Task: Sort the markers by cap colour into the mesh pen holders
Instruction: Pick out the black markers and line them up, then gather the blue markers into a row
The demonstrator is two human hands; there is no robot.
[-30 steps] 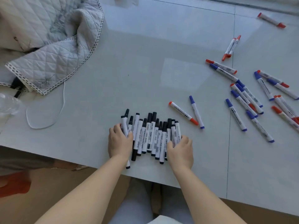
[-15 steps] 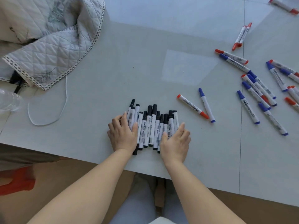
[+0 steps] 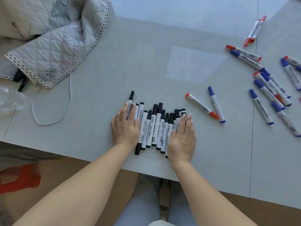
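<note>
Near the counter's front edge, flat left hand and right hand, fingers straight, press inward on black-capped markers, likely bunching them for lifting.

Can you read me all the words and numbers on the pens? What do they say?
"deli": brand on the barrel of a black-capped marker beside the right hand.
The other print and barcodes on the black-capped markers between the right hand and the left hand: too small to read.
Print on the red-capped marker, the blue-capped marker and the scattered markers on the right: too blurred to read.
</note>
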